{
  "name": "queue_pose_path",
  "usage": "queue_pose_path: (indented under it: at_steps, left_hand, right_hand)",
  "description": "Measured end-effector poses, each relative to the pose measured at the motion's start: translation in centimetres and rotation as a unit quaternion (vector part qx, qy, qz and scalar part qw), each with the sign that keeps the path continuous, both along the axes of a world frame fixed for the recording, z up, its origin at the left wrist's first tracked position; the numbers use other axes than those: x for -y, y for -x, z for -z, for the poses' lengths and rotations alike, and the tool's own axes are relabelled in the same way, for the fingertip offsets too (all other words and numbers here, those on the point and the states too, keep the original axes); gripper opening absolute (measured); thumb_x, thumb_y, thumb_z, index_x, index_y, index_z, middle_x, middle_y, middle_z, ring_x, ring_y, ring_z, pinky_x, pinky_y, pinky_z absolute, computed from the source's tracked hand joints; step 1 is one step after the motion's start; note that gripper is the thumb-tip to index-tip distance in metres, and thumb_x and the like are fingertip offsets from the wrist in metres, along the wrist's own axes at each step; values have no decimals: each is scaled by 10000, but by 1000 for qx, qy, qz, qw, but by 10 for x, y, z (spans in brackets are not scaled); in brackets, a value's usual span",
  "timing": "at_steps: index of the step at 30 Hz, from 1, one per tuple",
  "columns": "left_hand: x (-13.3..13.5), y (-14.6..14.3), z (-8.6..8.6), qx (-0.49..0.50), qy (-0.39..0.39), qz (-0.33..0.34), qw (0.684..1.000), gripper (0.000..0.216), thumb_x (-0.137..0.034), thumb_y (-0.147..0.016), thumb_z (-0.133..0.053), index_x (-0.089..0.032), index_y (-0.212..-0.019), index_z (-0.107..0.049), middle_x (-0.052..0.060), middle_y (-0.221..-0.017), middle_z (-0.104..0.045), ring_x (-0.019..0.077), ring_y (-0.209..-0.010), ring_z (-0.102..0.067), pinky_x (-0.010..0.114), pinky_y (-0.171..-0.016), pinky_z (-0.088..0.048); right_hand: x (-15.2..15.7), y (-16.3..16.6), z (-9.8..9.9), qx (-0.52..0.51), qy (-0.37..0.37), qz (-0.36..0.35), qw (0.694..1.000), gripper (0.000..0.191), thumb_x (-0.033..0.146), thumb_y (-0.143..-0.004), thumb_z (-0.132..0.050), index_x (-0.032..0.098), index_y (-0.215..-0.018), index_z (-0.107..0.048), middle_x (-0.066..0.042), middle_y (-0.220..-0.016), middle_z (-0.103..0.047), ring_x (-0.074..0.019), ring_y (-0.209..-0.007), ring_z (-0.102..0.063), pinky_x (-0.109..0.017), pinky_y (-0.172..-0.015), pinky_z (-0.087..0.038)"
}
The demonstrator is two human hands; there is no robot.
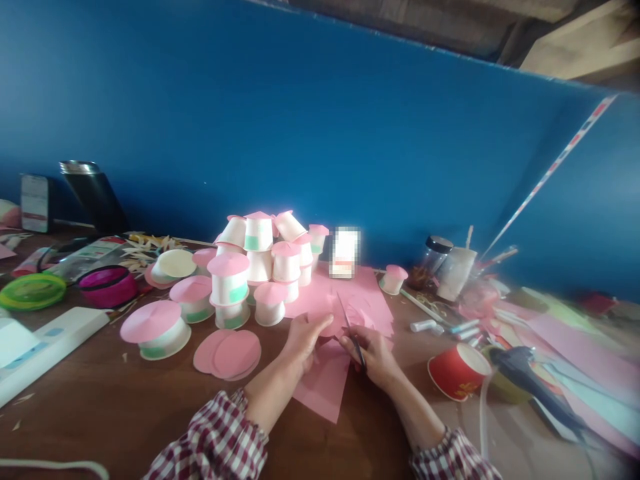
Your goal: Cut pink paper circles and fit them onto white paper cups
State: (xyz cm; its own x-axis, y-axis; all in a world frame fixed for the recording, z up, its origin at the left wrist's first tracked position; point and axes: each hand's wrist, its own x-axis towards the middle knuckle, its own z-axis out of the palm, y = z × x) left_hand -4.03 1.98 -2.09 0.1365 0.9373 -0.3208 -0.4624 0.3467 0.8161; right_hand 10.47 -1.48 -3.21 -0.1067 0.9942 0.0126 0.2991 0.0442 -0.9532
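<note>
My left hand (305,337) is closed on a piece of pink paper (325,380) and holds it up over the brown table. My right hand (373,353) grips a pair of scissors (350,330) whose blades point up into the paper's edge. Both wrists wear a red-and-white checked sleeve. Just left of the hands lie cut pink paper discs (227,353). Behind them stands a pile of white paper cups with pink tops (260,263).
A red paper cup (457,370) lies on its side right of my hands, beside a dark glue gun (530,383). A glass jar (433,260), pens and pink sheets (570,340) fill the right. Left are a white power strip (50,340), magenta bowl (107,285), green lid (31,291). Blue wall behind.
</note>
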Motion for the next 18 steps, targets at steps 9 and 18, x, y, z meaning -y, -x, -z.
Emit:
queue_pose_path:
  at_steps: [9, 18]
  left_hand:
    - [0, 0, 1, 18, -4, -3, 1000, 280, -237, -606, -758, -94, -799, -613, 138, -749, -684, 255, -667, -670, 368, -584, -556]
    - [-1, 0, 2, 20, -11, -8, 1000, 287, -236, -602, -762, -83, -803, -627, 141, -761, -690, 240, -664, -669, 339, -586, -550]
  right_hand:
    - [-1, -2, 1, 14, -10, 4, 1000, 360, 515, -729, -648, 159, -721, -587, 73, -452, -407, -70, -371, -379, -195, -371, -299]
    - [0, 0, -2, 10, -8, 12, 1000, 379, 532, -712, -654, 163, -673, -574, 69, -436, -401, -73, -358, -381, -198, -355, -312]
